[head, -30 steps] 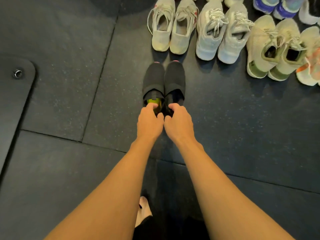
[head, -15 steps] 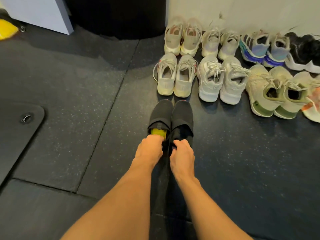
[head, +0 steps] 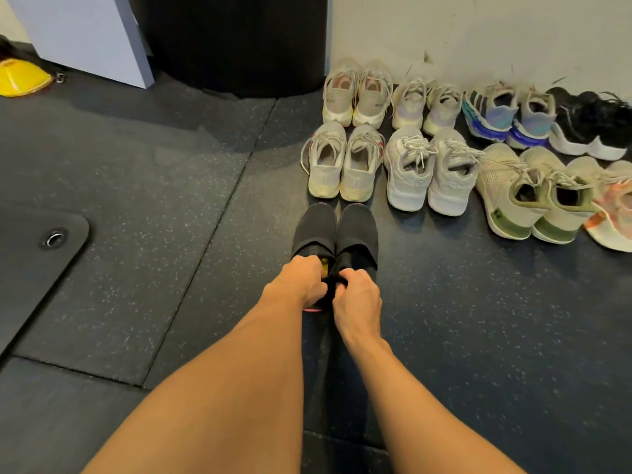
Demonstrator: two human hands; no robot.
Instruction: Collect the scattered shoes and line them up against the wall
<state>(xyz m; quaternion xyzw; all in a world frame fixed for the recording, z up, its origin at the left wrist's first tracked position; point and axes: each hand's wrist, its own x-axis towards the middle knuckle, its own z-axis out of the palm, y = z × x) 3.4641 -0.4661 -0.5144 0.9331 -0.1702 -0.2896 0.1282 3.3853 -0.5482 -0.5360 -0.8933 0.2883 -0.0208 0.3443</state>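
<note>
**Both forearms extended forward and down, hands meeting at the heels of a black pair on the floor.**
The left hand [head: 301,280] and right hand [head: 359,295] lie knuckles-up, side by side, fingers curled into the heel openings, each gripping one of the black shoes [head: 318,227]. These shoes stand parallel and touching on the rubber floor [head: 171,200], toes just behind the cream pair [head: 342,165] at the left end of the nearer row. A farther row [head: 441,104] lies against the wall [head: 478,29].

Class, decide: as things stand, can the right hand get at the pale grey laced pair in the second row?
Probably, once freed: the right hand grips a black shoe, but only bare floor lies between it and that grey pair.
</note>
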